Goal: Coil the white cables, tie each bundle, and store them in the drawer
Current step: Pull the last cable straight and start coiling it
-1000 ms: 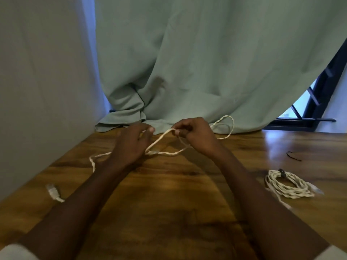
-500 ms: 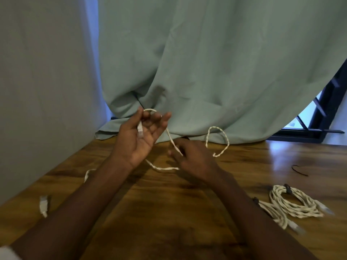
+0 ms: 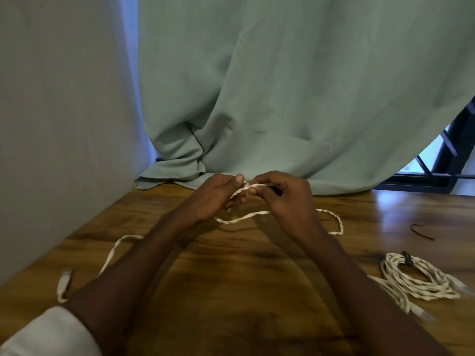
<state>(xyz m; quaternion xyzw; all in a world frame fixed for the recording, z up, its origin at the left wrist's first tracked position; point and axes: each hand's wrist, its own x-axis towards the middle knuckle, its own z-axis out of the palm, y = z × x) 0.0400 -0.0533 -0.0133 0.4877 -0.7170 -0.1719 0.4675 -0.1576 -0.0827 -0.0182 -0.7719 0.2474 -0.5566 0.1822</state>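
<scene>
While the left hand (image 3: 216, 194) and right hand (image 3: 280, 195) pinch the white cable (image 3: 243, 218) between them, its loose loops trail over the wooden tabletop (image 3: 231, 278). Off right lies a tied cable bundle (image 3: 416, 278).

No text, label, brand, number or sign can be read anywhere in the view.
</scene>
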